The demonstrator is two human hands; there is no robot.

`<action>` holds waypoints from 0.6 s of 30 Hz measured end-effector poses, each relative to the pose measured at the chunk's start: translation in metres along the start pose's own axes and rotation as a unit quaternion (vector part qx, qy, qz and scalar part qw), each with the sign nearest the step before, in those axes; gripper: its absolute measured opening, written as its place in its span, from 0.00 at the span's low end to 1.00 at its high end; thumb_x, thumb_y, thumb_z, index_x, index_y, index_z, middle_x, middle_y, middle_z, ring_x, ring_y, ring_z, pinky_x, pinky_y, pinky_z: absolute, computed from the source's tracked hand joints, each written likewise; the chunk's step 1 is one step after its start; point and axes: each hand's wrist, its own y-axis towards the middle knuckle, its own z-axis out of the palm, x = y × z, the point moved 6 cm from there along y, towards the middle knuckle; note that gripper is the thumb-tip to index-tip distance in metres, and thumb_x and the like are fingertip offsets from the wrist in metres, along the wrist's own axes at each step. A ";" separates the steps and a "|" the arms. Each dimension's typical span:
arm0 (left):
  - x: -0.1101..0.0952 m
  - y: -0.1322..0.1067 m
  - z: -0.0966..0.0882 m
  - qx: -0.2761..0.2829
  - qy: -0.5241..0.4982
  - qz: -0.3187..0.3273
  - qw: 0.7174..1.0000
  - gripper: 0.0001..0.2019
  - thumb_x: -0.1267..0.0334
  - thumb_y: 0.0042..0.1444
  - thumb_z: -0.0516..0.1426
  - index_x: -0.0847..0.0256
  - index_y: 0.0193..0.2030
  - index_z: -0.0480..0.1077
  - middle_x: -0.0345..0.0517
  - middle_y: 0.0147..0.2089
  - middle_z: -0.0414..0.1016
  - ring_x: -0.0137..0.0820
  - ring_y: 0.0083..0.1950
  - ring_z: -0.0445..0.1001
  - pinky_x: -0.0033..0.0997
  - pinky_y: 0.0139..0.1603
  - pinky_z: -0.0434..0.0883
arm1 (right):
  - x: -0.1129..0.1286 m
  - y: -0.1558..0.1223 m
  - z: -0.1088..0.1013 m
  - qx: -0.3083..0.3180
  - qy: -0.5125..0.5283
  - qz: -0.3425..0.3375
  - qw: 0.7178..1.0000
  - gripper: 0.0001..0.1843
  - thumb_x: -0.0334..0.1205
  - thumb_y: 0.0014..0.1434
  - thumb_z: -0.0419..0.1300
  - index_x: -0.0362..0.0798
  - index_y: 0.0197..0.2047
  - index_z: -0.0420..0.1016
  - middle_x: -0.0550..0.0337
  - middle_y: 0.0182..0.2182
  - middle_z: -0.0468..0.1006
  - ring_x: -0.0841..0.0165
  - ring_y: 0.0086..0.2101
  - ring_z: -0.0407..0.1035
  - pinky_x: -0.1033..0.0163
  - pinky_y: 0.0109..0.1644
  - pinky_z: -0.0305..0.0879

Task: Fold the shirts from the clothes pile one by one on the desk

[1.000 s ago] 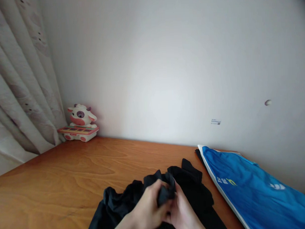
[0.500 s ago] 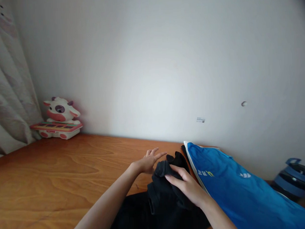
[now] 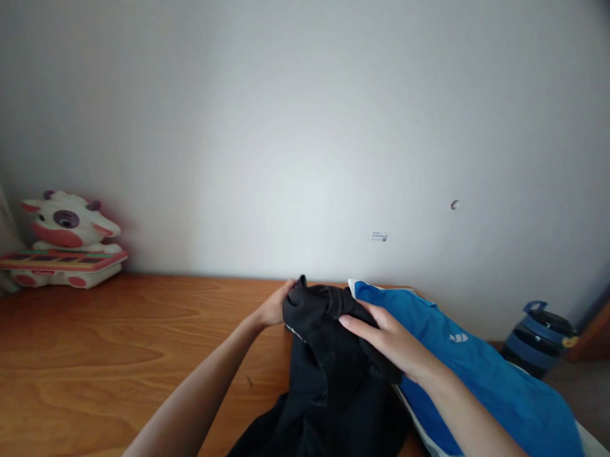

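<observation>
A black garment (image 3: 335,394) lies bunched toward the front, its upper end lifted between my two hands. My left hand (image 3: 276,305) grips the left side of the raised end, its fingertips partly hidden by the cloth. My right hand (image 3: 381,332) pinches the folded cloth on the right, thumb on top and fingers behind. What kind of garment it is, I cannot tell. To its right, close beside my right hand, lies a blue cloth item (image 3: 490,375) with a white edge and a small white logo.
The wooden tabletop (image 3: 139,341) runs back to a pale wall (image 3: 281,122) with a small label. A cow-shaped toy keyboard (image 3: 68,240) stands at the back left. At the right is a dark container with blue bands (image 3: 536,340).
My left hand, earlier spread and free of the cloth, now grips the garment's left side. The raised end is spread wider and farther back. The view has turned to the right.
</observation>
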 end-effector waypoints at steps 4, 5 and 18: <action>-0.014 -0.011 -0.092 -0.180 0.079 -0.041 0.980 0.13 0.65 0.52 0.53 0.60 0.46 0.64 0.44 0.39 0.77 0.34 0.36 0.76 0.33 0.39 0.73 | -0.018 0.011 -0.039 0.005 -0.206 0.002 0.979 0.20 0.50 0.45 0.73 0.51 0.40 0.82 0.57 0.37 0.83 0.54 0.40 0.77 0.53 0.45 0.73; -0.026 -0.019 -0.110 -0.200 0.151 -0.044 0.967 0.14 0.66 0.51 0.53 0.59 0.46 0.64 0.45 0.40 0.77 0.35 0.37 0.76 0.33 0.40 0.72 | -0.025 0.014 -0.046 -0.010 -0.293 0.000 0.956 0.14 0.49 0.45 0.72 0.51 0.34 0.82 0.57 0.33 0.82 0.55 0.37 0.76 0.54 0.43 0.72; -0.075 -0.132 -0.175 0.068 0.092 -0.315 0.942 0.18 0.59 0.57 0.49 0.59 0.48 0.74 0.40 0.15 0.72 0.37 0.15 0.72 0.30 0.17 0.66 | -0.015 -0.008 -0.058 -0.123 -0.394 0.062 0.909 0.16 0.54 0.56 0.60 0.55 0.42 0.80 0.59 0.21 0.75 0.60 0.21 0.71 0.57 0.27 0.65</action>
